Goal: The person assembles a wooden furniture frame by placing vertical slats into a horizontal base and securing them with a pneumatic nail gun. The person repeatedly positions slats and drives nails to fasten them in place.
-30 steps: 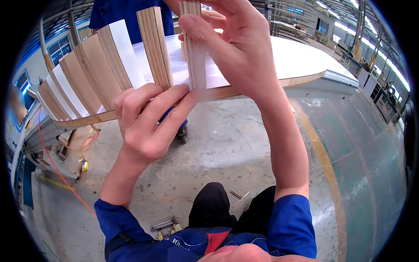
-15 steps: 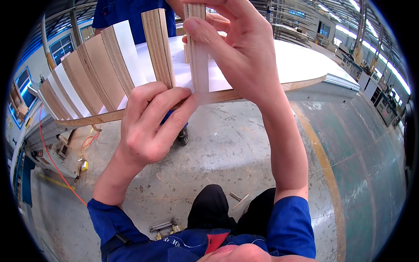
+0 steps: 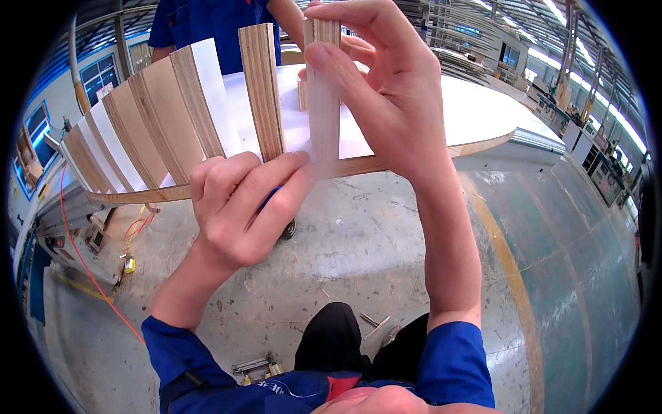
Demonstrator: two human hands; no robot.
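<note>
My right hand [image 3: 393,103] grips the top of an upright plywood slat [image 3: 325,33], thumb on the near face and fingers behind. A pale translucent strip [image 3: 324,127], perhaps tape, runs down the slat's near face from my thumb to the edge of a white-topped board [image 3: 441,114]. My left hand [image 3: 238,207] is closed at that edge, its fingertips pinching around the blurred lower end of the strip. Just left of the strip, another plywood slat [image 3: 261,93] stands upright. Further left, a row of plywood ribs [image 3: 152,124] with white and brown faces follows the board's curved rim.
Across the board stands a co-worker in blue [image 3: 214,34], one hand [image 3: 355,52] behind my slat. A small wooden block [image 3: 302,95] sits on the board. An orange hose [image 3: 89,259] hangs at left. Wood scraps [image 3: 372,324] lie on the concrete floor near my feet.
The board, slats and both hands sit slightly lower and further right in the picture. My grip on the slat and strip looks the same.
</note>
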